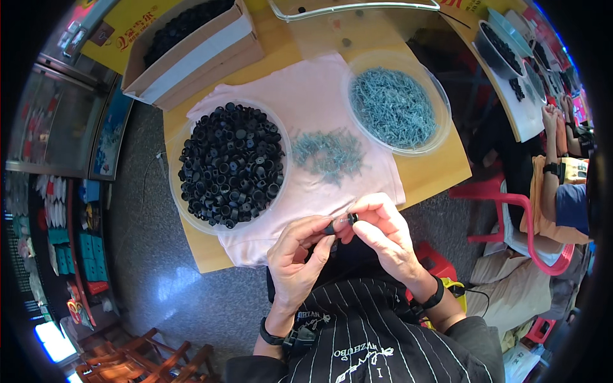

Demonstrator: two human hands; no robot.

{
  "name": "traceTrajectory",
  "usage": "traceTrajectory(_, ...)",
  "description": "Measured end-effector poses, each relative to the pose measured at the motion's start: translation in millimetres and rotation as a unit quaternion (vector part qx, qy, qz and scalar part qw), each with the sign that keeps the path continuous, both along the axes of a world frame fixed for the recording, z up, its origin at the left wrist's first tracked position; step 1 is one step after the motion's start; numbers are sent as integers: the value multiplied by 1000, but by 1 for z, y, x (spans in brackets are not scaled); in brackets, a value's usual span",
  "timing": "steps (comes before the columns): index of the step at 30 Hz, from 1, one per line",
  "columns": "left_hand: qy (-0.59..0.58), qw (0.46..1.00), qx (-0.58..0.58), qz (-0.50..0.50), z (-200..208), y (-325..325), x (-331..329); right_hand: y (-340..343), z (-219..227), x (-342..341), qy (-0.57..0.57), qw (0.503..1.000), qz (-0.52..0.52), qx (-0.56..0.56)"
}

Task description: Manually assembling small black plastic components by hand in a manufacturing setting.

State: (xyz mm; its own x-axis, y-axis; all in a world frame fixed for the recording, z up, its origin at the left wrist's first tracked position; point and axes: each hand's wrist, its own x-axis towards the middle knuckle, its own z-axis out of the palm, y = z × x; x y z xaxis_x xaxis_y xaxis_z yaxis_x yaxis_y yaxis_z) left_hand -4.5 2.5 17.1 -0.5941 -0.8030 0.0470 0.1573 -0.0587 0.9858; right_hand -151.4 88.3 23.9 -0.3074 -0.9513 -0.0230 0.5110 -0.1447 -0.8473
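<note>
Just in front of my body, my left hand (299, 255) pinches a small black plastic cap (329, 228) between thumb and fingers. Close beside it, my right hand (391, 241) has its fingertips closed on another small black cap (352, 218). A thin, light-coloured screw or spring seems to span the short gap between the caps; its detail is too small to be sure. Beyond my hands, a loose pile of screws (329, 156) lies on a pale pink cloth (306, 83).
To the left stands a clear round tub (179, 207) of black caps; to the right, a clear tub (443, 115) full of screws. A cardboard box (211, 70) holds black parts at the far left. Further right are a red plastic chair (527, 214) and another person's arm (550, 143).
</note>
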Motion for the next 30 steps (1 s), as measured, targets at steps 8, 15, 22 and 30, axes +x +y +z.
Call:
traceTrajectory(8,29,998,55,-5,1,3,3,3,0,-5,-32,999,-3,36)
traceTrajectory(15,69,995,64,-12,5,6,-1,2,1,-13,-181,979,20,92)
traceTrajectory(22,41,994,102,9,6,6,-2,3,-2,-15,-172,979,26,103)
traceTrajectory(30,90,982,165,-23,-2,-2,0,0,6,-7,14,999,-14,44)
